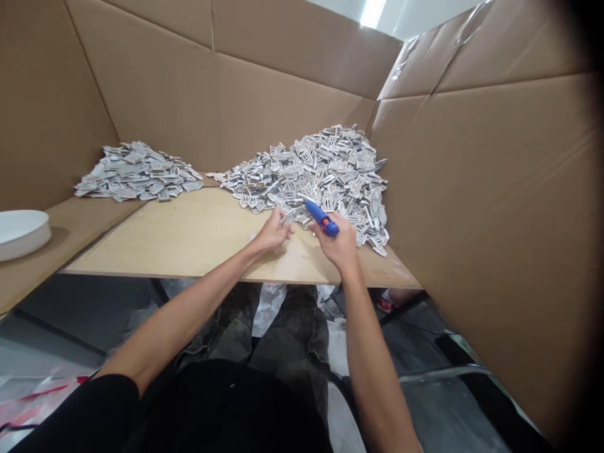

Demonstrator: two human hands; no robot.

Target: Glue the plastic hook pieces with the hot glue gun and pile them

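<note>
My left hand (272, 233) is closed in a pinch on a small grey flat piece (287, 217) just above the wooden board (189, 239). My right hand (338, 242) grips a blue tool with an orange band (322, 218), its tip pointing up-left toward the piece. Both hands work at the near edge of a large heap of grey-and-white flat pieces (325, 170) on the board's right side. A second, smaller heap of similar pieces (136, 173) lies at the far left.
Tall cardboard walls (472, 189) enclose the board at the back and right. A white bowl (21, 233) sits on the cardboard ledge at the left. My legs in dark trousers (283, 333) are under the board's front edge.
</note>
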